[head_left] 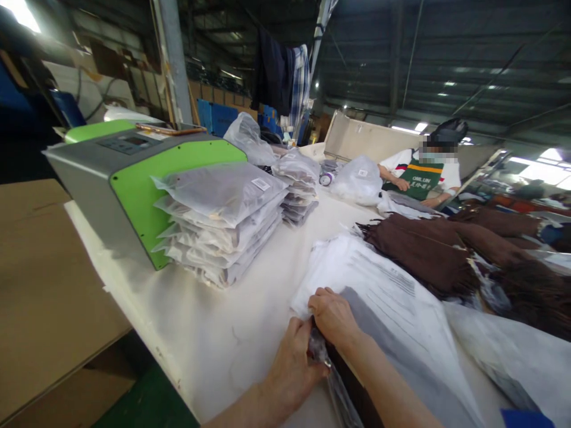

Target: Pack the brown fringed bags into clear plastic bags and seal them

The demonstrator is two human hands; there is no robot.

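Note:
My left hand point(295, 364) is closed on the edge of a clear plastic bag point(317, 346) at the front of the table. Just beyond it, my right hand point(333, 314) has its fingers curled down on the same bag, close to my left fingertips. Something dark brown shows through the plastic under my right forearm; most of it is hidden. Beneath and beside my right arm lies a larger white plastic bag point(379, 279) with printed lines, grey toward its near part. Brown fringed scarves point(414, 252) are spread to its right.
A stack of filled, labelled bags point(223, 220) leans near a green and grey machine point(129, 178) on the left. A second bag pile point(298, 178) stands behind. Across the table point(214, 333), a person in a green apron point(419, 178) works. A cardboard box point(49, 285) sits left.

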